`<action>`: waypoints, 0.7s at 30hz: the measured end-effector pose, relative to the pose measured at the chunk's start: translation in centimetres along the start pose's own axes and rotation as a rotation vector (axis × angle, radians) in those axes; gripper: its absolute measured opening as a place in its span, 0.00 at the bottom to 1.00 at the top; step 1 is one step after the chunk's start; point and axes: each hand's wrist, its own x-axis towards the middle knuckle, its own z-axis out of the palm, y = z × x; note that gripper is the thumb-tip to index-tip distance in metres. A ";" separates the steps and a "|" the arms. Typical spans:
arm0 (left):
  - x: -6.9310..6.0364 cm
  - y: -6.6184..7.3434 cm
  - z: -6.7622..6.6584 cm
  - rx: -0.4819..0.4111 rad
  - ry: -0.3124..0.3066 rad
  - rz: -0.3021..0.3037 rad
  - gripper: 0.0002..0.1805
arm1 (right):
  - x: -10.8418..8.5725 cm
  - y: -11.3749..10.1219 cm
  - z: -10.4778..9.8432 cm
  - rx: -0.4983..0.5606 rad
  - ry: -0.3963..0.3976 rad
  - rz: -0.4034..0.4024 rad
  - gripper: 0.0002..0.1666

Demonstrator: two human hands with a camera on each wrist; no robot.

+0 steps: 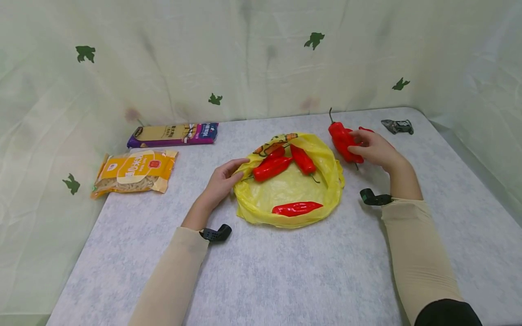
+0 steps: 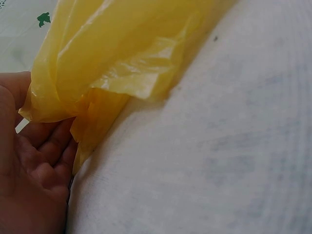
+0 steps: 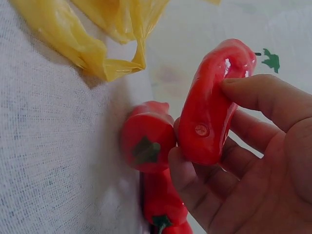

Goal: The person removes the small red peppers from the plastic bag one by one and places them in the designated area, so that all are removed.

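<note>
Near edge first: the pale blue-grey mottled tabletop [image 1: 261, 280], then a glossy red tapered pepper [image 1: 297, 208] lying just inside the near rim of a thin, crinkly yellow plastic bag [image 1: 248, 206]. The left hand [image 1: 222, 183] has the bag's left rim pinched. Good spot, I'd say; film that limp probably folds inward if nobody holds it out, so a light outward tug seems smarter than a hard yank. Three more shiny red peppers [image 1: 271, 168] lie toward the bag's far side, thin stems showing. Far left of the bag there's a soft, crinkled orange packet [image 1: 134, 170].

Right hand [image 1: 379, 151] is right of the bag, holding a slightly bent, smooth red pepper [image 3: 207, 112] between thumb and fingers. Skin that slick might slip, so I'd grip round the middle and lift clear of the remaining red peppers [image 3: 160, 197] beside it. Watch the bag's loose handle too, looks easy to snag.

Farther back: a long, flat purple-and-tan packet [image 1: 173, 136] left, a small dark car-shaped thing [image 1: 397, 126] right, then the pale, wrinkled curtain [image 1: 261, 59].
</note>
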 end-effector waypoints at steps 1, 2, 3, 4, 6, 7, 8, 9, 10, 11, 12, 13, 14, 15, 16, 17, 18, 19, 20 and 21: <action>0.0 0.0 0.0 0.000 0.001 -0.002 0.21 | 0.0 0.0 0.0 0.000 0.001 -0.002 0.40; 0.0 0.0 0.0 0.001 0.001 -0.003 0.21 | 0.0 0.1 0.0 -0.001 0.003 -0.001 0.40; 0.0 0.0 0.0 0.002 0.003 -0.003 0.21 | 0.1 0.1 -0.1 -0.003 0.005 -0.001 0.40; 0.0 0.0 0.0 0.005 0.005 -0.004 0.21 | 0.1 0.1 -0.1 -0.004 0.007 -0.001 0.40; 0.0 0.0 0.0 0.007 0.006 -0.004 0.21 | 0.0 0.2 -0.1 -0.007 0.011 0.004 0.40; 0.0 0.0 0.0 0.006 0.007 -0.004 0.21 | 0.0 0.2 -0.2 -0.007 0.011 0.008 0.41; 0.0 0.0 0.0 0.006 0.007 -0.003 0.21 | 0.0 0.2 -0.2 -0.004 0.012 0.012 0.41; 0.0 0.1 0.1 0.006 0.007 -0.004 0.21 | 0.0 0.2 -0.3 -0.003 0.011 0.014 0.41; 0.0 0.1 0.1 0.005 0.007 -0.004 0.21 | 0.0 0.3 -0.3 0.002 0.011 0.016 0.42; 0.0 0.1 0.1 0.003 0.007 -0.004 0.21 | -0.1 0.3 -0.4 0.003 0.013 0.018 0.42; 0.0 0.0 0.1 0.003 0.006 -0.005 0.21 | -0.1 0.3 -0.4 0.006 0.014 0.019 0.42; 0.0 0.0 0.1 0.002 0.006 -0.005 0.21 | -0.2 0.3 -0.4 0.007 0.016 0.020 0.42; 0.1 0.0 0.1 0.002 0.006 -0.004 0.21 | -0.2 0.4 -0.5 0.008 0.019 0.020 0.42; 0.1 0.0 0.1 0.002 0.006 -0.004 0.21 | -0.3 0.4 -0.5 0.009 0.021 0.018 0.41; 0.1 0.0 0.1 0.001 0.006 -0.003 0.21 | -0.3 0.4 -0.5 0.013 0.024 0.017 0.41; 0.1 -0.1 0.0 0.000 0.006 -0.002 0.21 | -0.3 0.5 -0.5 0.014 0.027 0.017 0.42; 0.0 -0.1 0.0 0.000 0.005 0.000 0.21 | -0.3 0.5 -0.6 0.016 0.030 0.016 0.42; 0.0 0.0 0.0 -0.002 0.005 0.001 0.21 | -0.3 0.6 -0.6 0.016 0.032 0.018 0.42; 0.0 0.0 0.0 -0.003 0.003 0.004 0.21 | -0.3 0.6 -0.7 0.019 0.035 0.020 0.42; 0.0 0.0 0.0 -0.005 0.003 0.005 0.21 | -0.3 0.7 -0.7 0.019 0.039 0.025 0.42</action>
